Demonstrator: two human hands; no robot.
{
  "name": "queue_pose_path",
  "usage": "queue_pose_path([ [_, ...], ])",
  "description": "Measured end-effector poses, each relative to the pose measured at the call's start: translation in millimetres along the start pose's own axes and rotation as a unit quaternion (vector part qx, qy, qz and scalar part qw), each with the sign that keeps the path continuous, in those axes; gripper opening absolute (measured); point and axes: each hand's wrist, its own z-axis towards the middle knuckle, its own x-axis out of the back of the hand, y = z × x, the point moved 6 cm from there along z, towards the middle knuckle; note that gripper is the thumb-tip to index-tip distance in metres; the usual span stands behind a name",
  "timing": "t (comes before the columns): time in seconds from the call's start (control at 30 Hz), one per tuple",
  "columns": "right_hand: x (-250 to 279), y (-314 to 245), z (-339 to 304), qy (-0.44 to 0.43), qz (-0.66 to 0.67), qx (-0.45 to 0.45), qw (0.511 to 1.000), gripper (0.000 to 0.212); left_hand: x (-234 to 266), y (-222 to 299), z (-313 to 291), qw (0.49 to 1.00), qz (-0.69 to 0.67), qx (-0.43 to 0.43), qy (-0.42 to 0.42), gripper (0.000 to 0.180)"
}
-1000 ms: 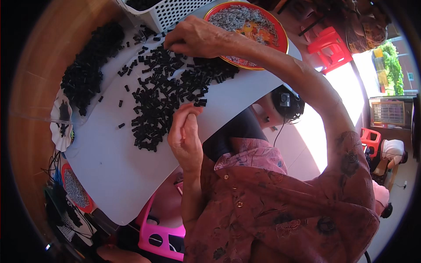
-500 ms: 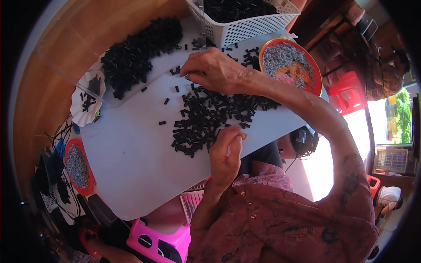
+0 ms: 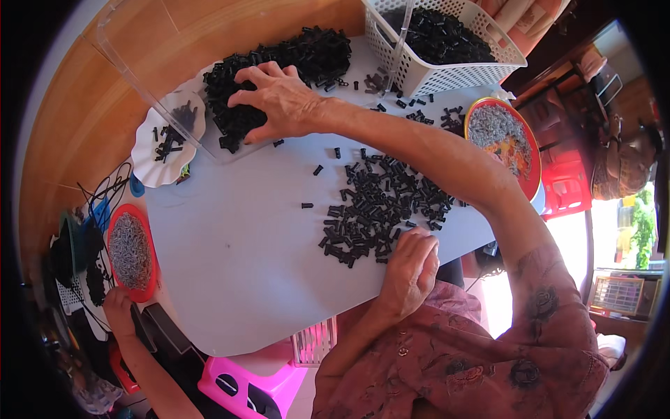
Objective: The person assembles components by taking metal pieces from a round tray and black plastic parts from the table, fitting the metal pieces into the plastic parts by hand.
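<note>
My right hand [image 3: 279, 103] reaches across the table with its fingers spread over a large heap of small black plastic tubular pieces [image 3: 314, 56]. The fingertips touch the heap's near side. Closer to me, my left hand [image 3: 410, 269] rests at the near edge of a looser pile of similar black pieces [image 3: 377, 202]. Its fingers are curled together, and whatever they may hold is hidden. A few single black pieces [image 3: 307, 205] lie to the left of this pile.
A white perforated basket [image 3: 447, 75] holds more black pieces. Small silvery parts fill a red-rimmed round tray [image 3: 536, 164] and a red tray [image 3: 148, 237]. A white fluted dish [image 3: 143, 157] stands by a clear panel [image 3: 139, 87]. Another person's hand [image 3: 118, 311] is near the red tray.
My right hand has gone from the scattered pieces to the far heap, its fingers now spreading. My left hand stays curled by the near pile. Another person's hand has appeared at the left.
</note>
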Motion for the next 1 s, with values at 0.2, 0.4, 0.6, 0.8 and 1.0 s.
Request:
queue_pose_path([
  [0.2, -13.7, 6.6, -6.3, 0.05, -0.03, 0.012, 0.998, 0.029, -1.8, 0.3, 1.2, 1.0, 0.013, -0.003, -0.001, 0.021],
  [0.4, -0.4, 6.4, -31.2, 0.059, -0.024, 0.054, 0.997, 0.018, -2.8, 0.7, 1.4, 1.0, 0.005, -0.005, -0.006, 0.022],
  [0.6, 14.3, -2.5, -61.3, 0.055, 0.028, 0.055, 0.997, 0.023, -0.5, 5.3, 1.2, 0.999, 0.028, -0.022, 0.023, 0.014],
  [0.8, 31.5, -14.3, -94.8, 0.025, 0.028, 0.047, 0.998, 0.018, -3.6, 2.8, -0.6, 0.999, 0.029, -0.02, 0.018, 0.014],
  [1.0, 42.6, -34.2, -129.6, -0.031, 0.067, 0.011, 0.997, 0.012, -2.7, 2.2, -0.1, 0.998, 0.043, -0.013, 0.039, 0.006],
])
